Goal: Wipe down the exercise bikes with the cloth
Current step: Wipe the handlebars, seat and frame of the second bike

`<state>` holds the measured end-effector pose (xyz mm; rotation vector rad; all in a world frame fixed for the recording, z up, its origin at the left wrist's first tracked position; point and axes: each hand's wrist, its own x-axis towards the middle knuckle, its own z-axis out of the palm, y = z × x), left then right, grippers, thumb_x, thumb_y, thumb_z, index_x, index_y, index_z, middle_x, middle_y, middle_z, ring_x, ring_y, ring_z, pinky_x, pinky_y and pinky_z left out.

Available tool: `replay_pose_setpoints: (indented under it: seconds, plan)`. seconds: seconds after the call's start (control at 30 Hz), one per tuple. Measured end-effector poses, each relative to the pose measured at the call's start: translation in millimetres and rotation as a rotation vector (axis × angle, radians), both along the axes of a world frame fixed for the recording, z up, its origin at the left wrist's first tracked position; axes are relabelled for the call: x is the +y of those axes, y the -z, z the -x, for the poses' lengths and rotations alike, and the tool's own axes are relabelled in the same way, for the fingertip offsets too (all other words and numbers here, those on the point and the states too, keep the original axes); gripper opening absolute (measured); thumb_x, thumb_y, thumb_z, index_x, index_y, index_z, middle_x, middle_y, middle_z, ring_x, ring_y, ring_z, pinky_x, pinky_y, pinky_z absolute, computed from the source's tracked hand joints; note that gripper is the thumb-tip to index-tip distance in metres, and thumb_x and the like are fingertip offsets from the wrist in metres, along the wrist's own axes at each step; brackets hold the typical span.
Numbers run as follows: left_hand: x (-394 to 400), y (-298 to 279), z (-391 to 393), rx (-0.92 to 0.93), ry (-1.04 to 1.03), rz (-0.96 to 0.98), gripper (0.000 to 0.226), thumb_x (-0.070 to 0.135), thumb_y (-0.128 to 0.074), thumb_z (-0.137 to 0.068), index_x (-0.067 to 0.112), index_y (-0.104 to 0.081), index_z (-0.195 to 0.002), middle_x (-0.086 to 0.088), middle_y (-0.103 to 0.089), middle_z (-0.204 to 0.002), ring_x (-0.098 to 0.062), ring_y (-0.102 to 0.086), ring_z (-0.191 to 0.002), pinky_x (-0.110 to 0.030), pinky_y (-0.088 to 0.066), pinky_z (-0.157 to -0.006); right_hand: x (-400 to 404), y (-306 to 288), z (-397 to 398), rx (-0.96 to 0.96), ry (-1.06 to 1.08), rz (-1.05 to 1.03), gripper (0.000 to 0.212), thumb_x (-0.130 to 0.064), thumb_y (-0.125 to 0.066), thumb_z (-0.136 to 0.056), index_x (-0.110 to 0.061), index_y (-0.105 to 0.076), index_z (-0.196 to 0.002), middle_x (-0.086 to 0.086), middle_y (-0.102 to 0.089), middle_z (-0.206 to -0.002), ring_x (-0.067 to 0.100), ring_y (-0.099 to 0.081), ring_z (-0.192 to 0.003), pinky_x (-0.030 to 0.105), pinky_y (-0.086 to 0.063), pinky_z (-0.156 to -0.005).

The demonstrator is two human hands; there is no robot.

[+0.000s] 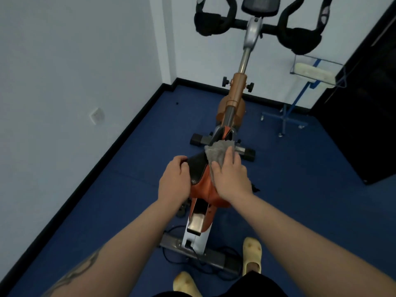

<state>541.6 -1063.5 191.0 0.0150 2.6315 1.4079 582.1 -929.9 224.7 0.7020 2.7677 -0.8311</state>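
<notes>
while our right hand (pixel 232 176) lies flat with straight fingers on the grey cloth (pixel 216 156), pressing it onto the saddle (pixel 202 181), our left hand (pixel 174 181) curls round the saddle's left edge and grips it. the cloth sits on the saddle's front right part, its far edge hanging past the nose. the saddle is black and orange, and its long axis runs away from us, nose pointing toward the handlebars (pixel 257 24) of the exercise bike (pixel 234 97). the whole bike runs the same way, from the rear base bar near our yellow slippers (pixel 252 257) to the console at the top. right of the bike, by the wall, a blue wire stand (pixel 300 97) carries a basket holding a pale, long object we cannot identify.
</notes>
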Motion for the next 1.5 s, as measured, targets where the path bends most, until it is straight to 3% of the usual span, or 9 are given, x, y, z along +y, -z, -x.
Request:
replay_pose_setpoints:
  seconds: [0.2,0.3,0.4,0.57,0.73,0.87,1.1,1.27,1.5]
  plan:
    - [26,-10,23,0.004,0.078,0.118,0.026,0.029,-0.039,-0.101,0.026,-0.06,-0.117,0.006,-0.063,-0.114,-0.014,-0.056,-0.101,-0.036,-0.046,-0.086,-15,15,-59,0.107,-0.123,-0.101,0.072,-0.052,-0.024,-0.1,-0.019,0.01,-0.155,0.0,0.012,-0.162,0.023,0.005,-0.147,0.043,-0.026,-0.115]
    - [33,-6,19,0.082,-0.001,0.254,0.027,0.034,-0.036,-0.101,0.034,-0.06,-0.114,0.013,-0.061,-0.097,-0.009,-0.052,-0.084,-0.029,-0.037,-0.065,2,11,-30,0.051,0.018,0.05,0.068,-0.049,-0.025,-0.103,-0.018,0.003,-0.156,0.005,-0.005,-0.162,0.029,-0.015,-0.145,0.042,-0.029,-0.111]
    - [30,-4,17,0.097,-0.013,0.235,0.028,0.034,-0.035,-0.102,0.034,-0.06,-0.114,0.012,-0.064,-0.098,-0.01,-0.054,-0.083,-0.03,-0.037,-0.069,5,3,-8,0.022,0.12,0.08,0.063,-0.045,-0.026,-0.104,-0.013,-0.008,-0.155,0.012,-0.025,-0.156,0.032,-0.034,-0.136,0.04,-0.035,-0.104]
    - [28,-3,18,0.106,-0.023,0.208,0.026,0.032,-0.037,-0.102,0.035,-0.061,-0.111,0.016,-0.059,-0.091,-0.004,-0.049,-0.077,-0.029,-0.035,-0.065,-15,14,-41,0.102,-0.057,-0.088,0.07,-0.051,-0.024,-0.101,-0.015,0.002,-0.156,0.004,-0.003,-0.162,0.028,-0.008,-0.145,0.046,-0.028,-0.115]
    - [28,-4,17,0.103,-0.014,0.208,0.027,0.031,-0.037,-0.102,0.034,-0.061,-0.115,0.014,-0.059,-0.091,-0.008,-0.054,-0.081,-0.03,-0.038,-0.068,8,6,10,0.008,0.128,0.072,0.06,-0.044,-0.025,-0.104,-0.013,-0.016,-0.153,0.012,-0.033,-0.151,0.032,-0.041,-0.128,0.044,-0.042,-0.099]
    - [26,-2,16,0.098,-0.016,0.179,0.028,0.031,-0.038,-0.102,0.034,-0.062,-0.115,0.017,-0.059,-0.093,-0.006,-0.052,-0.082,-0.029,-0.037,-0.068,-14,13,-30,0.122,-0.032,-0.124,0.071,-0.054,-0.02,-0.098,-0.016,-0.004,-0.155,0.005,-0.014,-0.159,0.027,-0.02,-0.142,0.046,-0.035,-0.111]
    - [27,-5,15,0.094,-0.017,0.179,0.028,0.029,-0.039,-0.102,0.033,-0.062,-0.117,0.014,-0.063,-0.097,-0.008,-0.056,-0.087,-0.031,-0.043,-0.073,14,8,18,0.014,0.154,0.134,0.057,-0.043,-0.026,-0.104,-0.012,-0.02,-0.151,0.013,-0.038,-0.147,0.031,-0.047,-0.124,0.043,-0.044,-0.098]
    - [27,-4,15,0.092,-0.043,0.176,0.027,0.029,-0.041,-0.101,0.034,-0.063,-0.115,0.015,-0.062,-0.097,-0.009,-0.055,-0.087,-0.031,-0.042,-0.073,4,18,-23,0.15,-0.028,-0.014,0.067,-0.052,-0.025,-0.1,-0.018,-0.007,-0.155,0.003,-0.027,-0.151,0.023,-0.036,-0.129,0.038,-0.044,-0.097]
    - [28,-7,14,0.084,-0.049,0.18,0.028,0.029,-0.041,-0.101,0.034,-0.064,-0.116,0.014,-0.066,-0.102,-0.008,-0.057,-0.089,-0.031,-0.043,-0.073,19,11,34,0.003,0.181,0.182,0.055,-0.046,-0.024,-0.104,-0.009,-0.03,-0.143,0.013,-0.047,-0.139,0.029,-0.053,-0.115,0.039,-0.046,-0.088]
